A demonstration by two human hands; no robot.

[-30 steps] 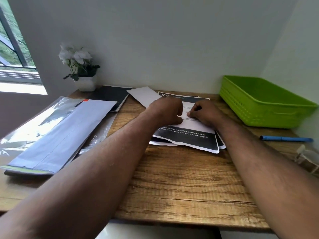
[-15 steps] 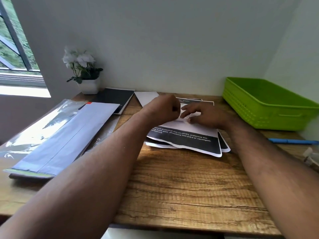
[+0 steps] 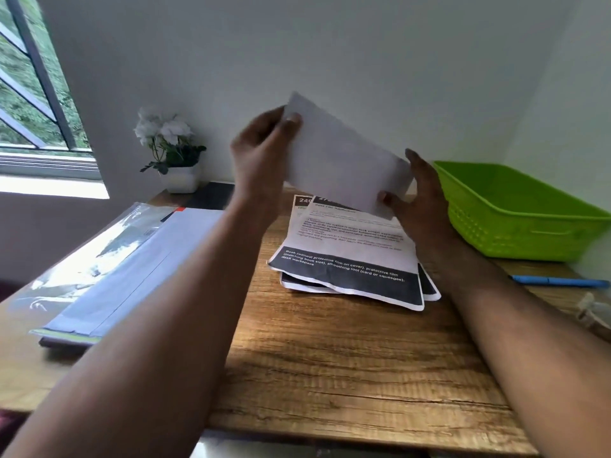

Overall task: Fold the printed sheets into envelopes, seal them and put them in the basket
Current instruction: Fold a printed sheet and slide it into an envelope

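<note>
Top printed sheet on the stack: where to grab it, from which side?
Take the top sheet by its near black-banded edge, coming from the person's side. That edge curls slightly off the sheets below, so fingers can slip under, and nothing covers it. The far end sits under the envelope held up by the left hand and right hand, so it is blocked for now.

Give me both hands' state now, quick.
Left hand: pinching the white envelope at its upper end.
Right hand: gripping the envelope's lower end.

Wooden desk (image 3: 347, 375) — printed sheets (image 3: 350, 256), basket (image 3: 515, 219)
</note>
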